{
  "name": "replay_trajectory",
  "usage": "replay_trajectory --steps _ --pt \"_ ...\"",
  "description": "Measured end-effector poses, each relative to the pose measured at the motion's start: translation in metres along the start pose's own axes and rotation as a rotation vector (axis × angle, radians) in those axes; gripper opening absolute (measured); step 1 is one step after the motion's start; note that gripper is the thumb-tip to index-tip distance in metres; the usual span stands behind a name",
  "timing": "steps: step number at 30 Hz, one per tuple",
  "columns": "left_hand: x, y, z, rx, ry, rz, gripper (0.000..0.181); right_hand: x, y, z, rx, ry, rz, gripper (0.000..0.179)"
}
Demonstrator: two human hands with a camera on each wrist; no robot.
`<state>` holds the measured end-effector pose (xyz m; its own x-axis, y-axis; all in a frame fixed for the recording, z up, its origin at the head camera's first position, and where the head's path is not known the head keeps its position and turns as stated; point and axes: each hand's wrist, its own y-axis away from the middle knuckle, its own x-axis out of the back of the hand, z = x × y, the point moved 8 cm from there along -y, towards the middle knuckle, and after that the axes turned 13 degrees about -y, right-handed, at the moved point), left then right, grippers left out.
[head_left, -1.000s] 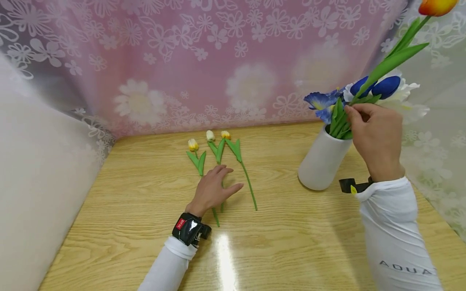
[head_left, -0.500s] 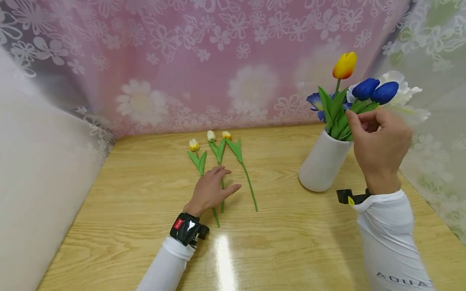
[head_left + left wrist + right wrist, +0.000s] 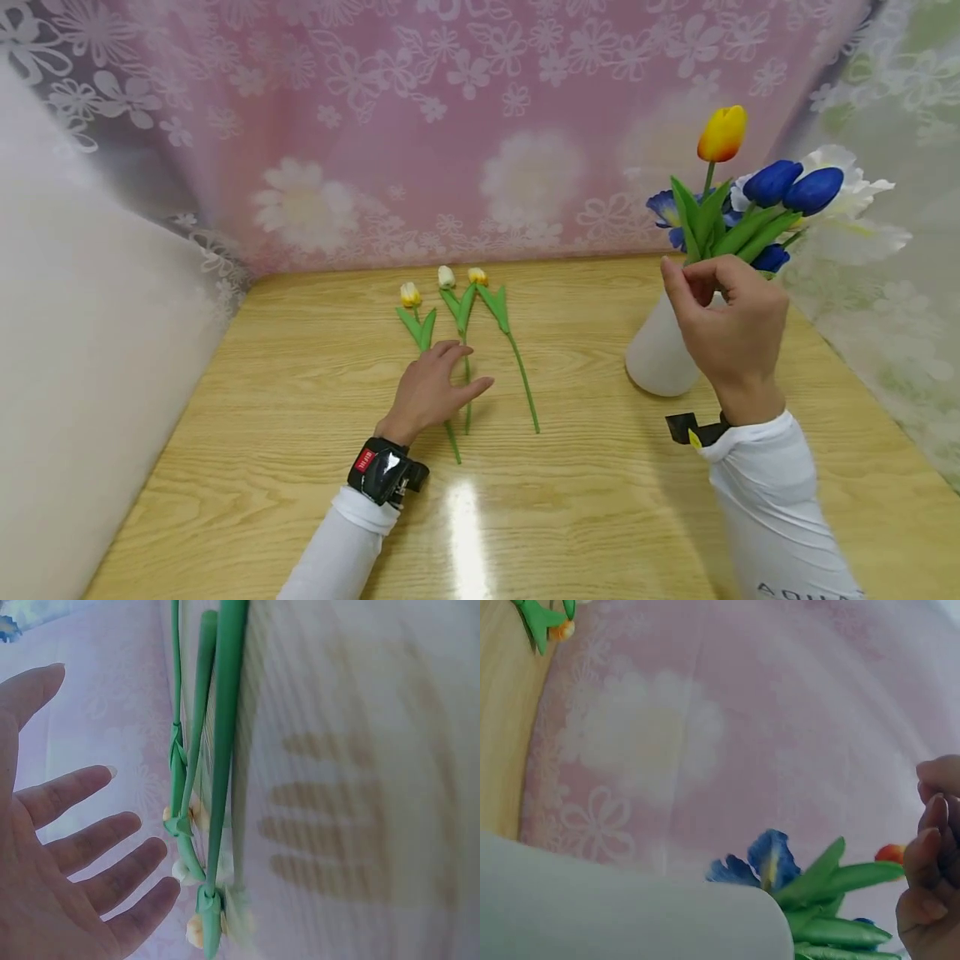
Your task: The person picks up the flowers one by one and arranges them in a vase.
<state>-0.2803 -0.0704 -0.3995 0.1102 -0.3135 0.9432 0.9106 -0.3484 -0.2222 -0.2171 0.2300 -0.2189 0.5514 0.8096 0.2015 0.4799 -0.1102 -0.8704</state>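
I see three tulips lying on the wooden table (image 3: 247, 467): a yellow and white tulip (image 3: 410, 293), a white tulip (image 3: 446, 277) and a yellow and orange tulip (image 3: 477, 276). Their tops are near the pink cloth (image 3: 412, 167), which has pale flowers on it. The left hand (image 3: 431, 387) is over the stems of the first two tulips. It is wide open, with its fingers spread apart. From the left wrist view I can tell that it holds nothing and that the stems lie a little way from the fingertips.

The right hand (image 3: 735, 325) is up in front of the white vase (image 3: 660, 358). Its fingers are loosely bent with the thumb close by, and I see nothing in its grip.

The vase stands on the table, on the right. A yellow and red tulip (image 3: 723, 133) pokes up highest from it. Beside it I see blue tulips (image 3: 813, 192), a big white flower (image 3: 847, 179), a ruffly blue flower (image 3: 663, 208) and lots of green leaves (image 3: 705, 221). The hand hides the vase's mouth in the head view.
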Motion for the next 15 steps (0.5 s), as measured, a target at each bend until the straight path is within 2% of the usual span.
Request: replay_trajectory --steps 7,12,15 --pt "0.002 0.004 -0.008 0.026 -0.002 0.008 0.061 -0.036 0.011 0.01 0.005 -0.083 -0.171 0.011" --pt "0.002 0.006 -0.014 0.048 -0.002 0.001 0.062 -0.061 0.025 0.024 0.003 -0.118 -0.245 0.008" --pt "0.004 0.008 -0.018 0.063 -0.001 -0.002 0.061 -0.076 0.035 0.036 -0.046 -0.132 -0.295 0.008"
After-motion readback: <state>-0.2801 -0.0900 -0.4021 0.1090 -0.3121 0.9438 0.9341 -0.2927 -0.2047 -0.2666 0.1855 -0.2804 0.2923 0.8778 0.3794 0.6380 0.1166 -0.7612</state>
